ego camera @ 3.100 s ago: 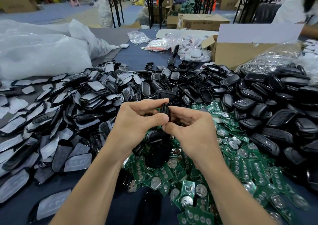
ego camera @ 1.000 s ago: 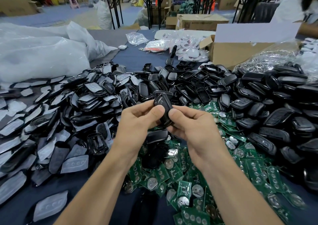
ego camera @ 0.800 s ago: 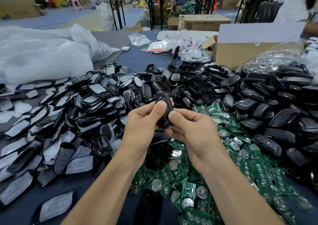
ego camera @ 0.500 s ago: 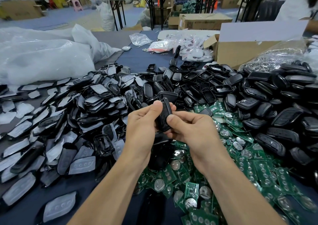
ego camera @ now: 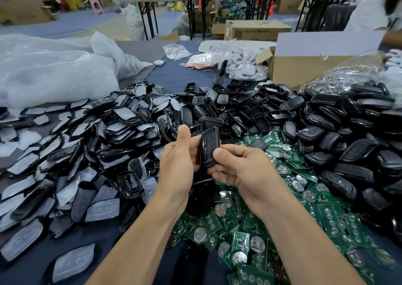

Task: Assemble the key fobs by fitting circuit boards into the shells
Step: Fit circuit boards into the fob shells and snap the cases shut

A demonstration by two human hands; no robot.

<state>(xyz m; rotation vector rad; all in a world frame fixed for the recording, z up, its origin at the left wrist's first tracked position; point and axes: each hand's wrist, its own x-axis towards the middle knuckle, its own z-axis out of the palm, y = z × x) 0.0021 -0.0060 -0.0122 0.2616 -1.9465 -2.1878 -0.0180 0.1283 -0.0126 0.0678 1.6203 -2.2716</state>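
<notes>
A black key fob shell stands nearly upright in front of me, above the table. My right hand grips its lower end, thumb on the front. My left hand touches its left side, thumb raised and off the shell. Green circuit boards with round coin cells lie heaped below and right of my hands. Black shells are piled at the right and far middle. Whether a board sits inside the held shell is hidden.
Grey button pads and black frames cover the left of the dark table. A white plastic bag lies at far left. An open cardboard box stands at far right, beside a person's sleeve. Small packets lie behind the pile.
My hands turned the shell from edge-on to a front-facing, upright pose. My left thumb has lifted off the shell and now points up; my right hand keeps its grip.
</notes>
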